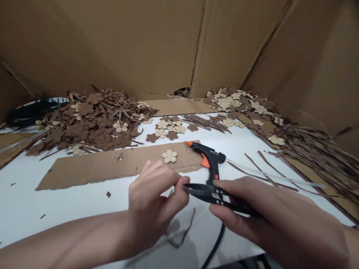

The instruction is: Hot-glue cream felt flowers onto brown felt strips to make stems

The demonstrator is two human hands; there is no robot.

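Observation:
My left hand is closed in a pinch. A thin brown strip hangs in a bend below it and appears to come out of its fingers. My right hand is wrapped round black thread snips, whose blade tips touch or nearly touch my left thumb and fingertip. What lies between the tips is too small to make out. Just beyond my left hand, a beige felt flower lies on a cardboard strip. A black hot glue gun with orange nozzle and trigger rests on the cardboard's right end.
Brown and beige flowers with strips form a heap at left. More flowers lie back right, by a strip bundle. A small flower cluster is mid-table. Cardboard walls enclose the white table. The gun's cord runs frontward.

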